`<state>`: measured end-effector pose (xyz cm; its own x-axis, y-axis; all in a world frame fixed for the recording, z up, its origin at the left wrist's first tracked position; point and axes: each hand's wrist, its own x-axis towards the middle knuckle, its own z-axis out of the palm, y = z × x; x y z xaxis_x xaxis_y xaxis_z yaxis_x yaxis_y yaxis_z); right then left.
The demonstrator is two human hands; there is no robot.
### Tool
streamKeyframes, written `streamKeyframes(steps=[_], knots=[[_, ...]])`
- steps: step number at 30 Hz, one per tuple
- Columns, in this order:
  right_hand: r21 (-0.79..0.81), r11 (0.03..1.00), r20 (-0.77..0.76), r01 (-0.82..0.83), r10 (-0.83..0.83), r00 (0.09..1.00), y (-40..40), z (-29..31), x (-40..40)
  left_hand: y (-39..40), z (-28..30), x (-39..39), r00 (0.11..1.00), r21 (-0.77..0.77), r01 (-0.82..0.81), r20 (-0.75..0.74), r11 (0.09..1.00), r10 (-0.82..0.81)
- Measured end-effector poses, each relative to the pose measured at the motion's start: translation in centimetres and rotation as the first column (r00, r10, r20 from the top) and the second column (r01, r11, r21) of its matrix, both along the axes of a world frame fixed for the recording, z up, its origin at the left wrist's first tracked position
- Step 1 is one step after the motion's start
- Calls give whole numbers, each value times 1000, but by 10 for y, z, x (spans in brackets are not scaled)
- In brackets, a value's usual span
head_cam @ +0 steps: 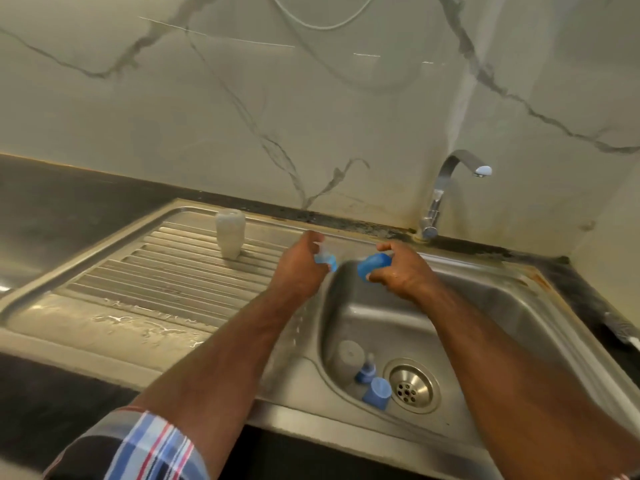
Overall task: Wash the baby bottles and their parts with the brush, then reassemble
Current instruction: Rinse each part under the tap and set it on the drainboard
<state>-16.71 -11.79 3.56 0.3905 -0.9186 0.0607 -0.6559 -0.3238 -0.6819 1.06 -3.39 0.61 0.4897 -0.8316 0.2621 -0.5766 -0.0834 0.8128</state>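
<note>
One steel sink (519, 306) w/ drainboard (156, 271), marble wall (242, 116).

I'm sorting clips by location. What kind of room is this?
Most likely a home kitchen: a steel sink with a ribbed drainboard, a chrome tap against a marble-look wall, and a dark countertop.

Two hands are showing, the left grip (304, 261) and the right grip (401, 268). Two blue bottle parts are being held: a ring (327, 260) and a cap (374, 266). One bottle (230, 237) is standing left of the left grip. Three parts are lying in the one sink (512, 306) below the grips: a clear cup (349, 355), a blue teat ring (364, 373) and a blue cap (377, 393). One tap (446, 188) is standing beyond the right grip.
</note>
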Motion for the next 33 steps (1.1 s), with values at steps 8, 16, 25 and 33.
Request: streamKeyframes(steps=[8, 16, 25, 33], knots=[[-41, 988, 69, -147, 149, 986, 11, -1, 99, 19, -15, 85, 988, 49, -153, -3, 987, 153], [-40, 990, -75, -138, 135, 988, 8, -15, 138, 7, -19, 99, 988, 112, -153, 27, 982, 151], [6, 994, -74, -111, 111, 991, 3, -26, 143, 0, -17, 99, 988, 188, -137, 96, 973, 121], [-30, 998, -52, -60, 58, 997, 6, -17, 127, 6, -6, 80, 966, 145, -177, 213, 973, 144]])
